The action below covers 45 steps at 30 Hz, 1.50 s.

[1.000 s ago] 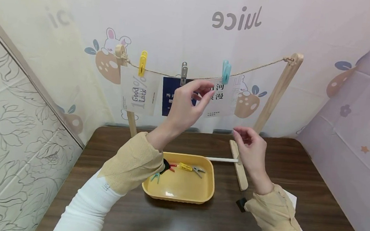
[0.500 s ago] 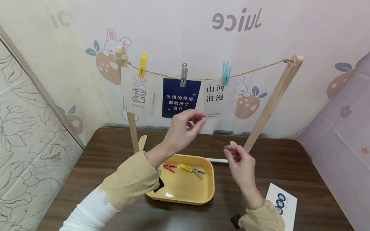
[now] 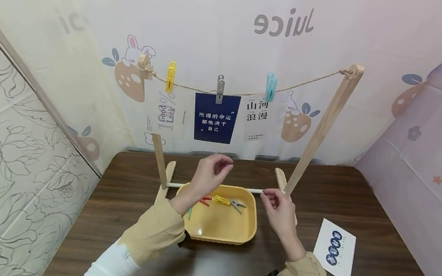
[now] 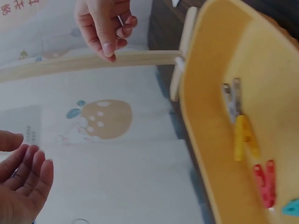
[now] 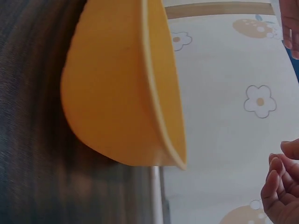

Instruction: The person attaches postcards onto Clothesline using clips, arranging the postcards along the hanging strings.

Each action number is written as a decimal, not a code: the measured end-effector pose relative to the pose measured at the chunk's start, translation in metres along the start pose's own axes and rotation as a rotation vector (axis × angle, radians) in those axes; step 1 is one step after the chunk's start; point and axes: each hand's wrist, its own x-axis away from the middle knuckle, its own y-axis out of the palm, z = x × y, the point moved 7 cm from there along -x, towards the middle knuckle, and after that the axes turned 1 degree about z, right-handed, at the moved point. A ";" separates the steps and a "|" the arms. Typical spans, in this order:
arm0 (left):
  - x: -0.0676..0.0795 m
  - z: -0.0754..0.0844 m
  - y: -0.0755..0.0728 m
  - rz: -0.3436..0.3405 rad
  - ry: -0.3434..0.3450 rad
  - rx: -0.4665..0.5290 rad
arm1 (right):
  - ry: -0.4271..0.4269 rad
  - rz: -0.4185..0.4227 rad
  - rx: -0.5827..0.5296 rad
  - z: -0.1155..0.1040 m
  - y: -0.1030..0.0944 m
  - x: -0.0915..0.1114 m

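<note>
My left hand point(image 3: 210, 175) is above the far rim of the yellow basin point(image 3: 220, 236), fingers loosely bent and holding nothing. Right of the basin, my right hand point(image 3: 280, 213) is likewise bare, fingertips near the white crossbar point(image 3: 255, 191). Inside the basin lie a yellow clothespin point(image 3: 221, 200), a grey clothespin point(image 3: 236, 206), a red clothespin point(image 4: 265, 184) and a teal one partly hidden. Three cards hang from a twine line point(image 3: 306, 81): a pale "Good Luck" card point(image 3: 169, 114), a navy card point(image 3: 215, 119) and a white card point(image 3: 256, 119), each under one clothespin.
Wooden posts point(image 3: 322, 125) on flat feet carry the twine at both ends. A white card with dark blue round marks point(image 3: 334, 251) lies on the dark wood table point(image 3: 384, 257) at the right. A printed curtain point(image 3: 222, 33) hangs close behind the stand.
Both hands have come down from the hanging cards toward the basin, the left from in front of the navy card. The cards stay hanging, and the loose card at right is now uncovered.
</note>
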 end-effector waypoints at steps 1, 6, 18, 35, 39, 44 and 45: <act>0.003 -0.004 0.001 -0.010 -0.004 -0.014 | 0.007 -0.007 0.005 0.002 0.002 0.002; 0.017 -0.025 0.006 -0.064 -0.038 -0.057 | 0.032 -0.038 0.076 0.012 0.011 0.010; 0.045 -0.075 0.016 -0.176 -0.181 -0.141 | 0.209 -0.156 0.171 0.041 0.028 0.028; 0.064 -0.122 0.033 -0.272 -0.176 -0.272 | 0.320 -0.212 0.188 0.055 0.041 0.039; 0.066 -0.127 0.040 -0.310 -0.183 -0.294 | 0.324 -0.205 0.184 0.054 0.041 0.039; 0.069 -0.130 0.048 -0.357 -0.170 -0.375 | 0.330 -0.202 0.181 0.054 0.041 0.039; 0.069 -0.130 0.049 -0.362 -0.158 -0.401 | 0.333 -0.203 0.180 0.054 0.041 0.039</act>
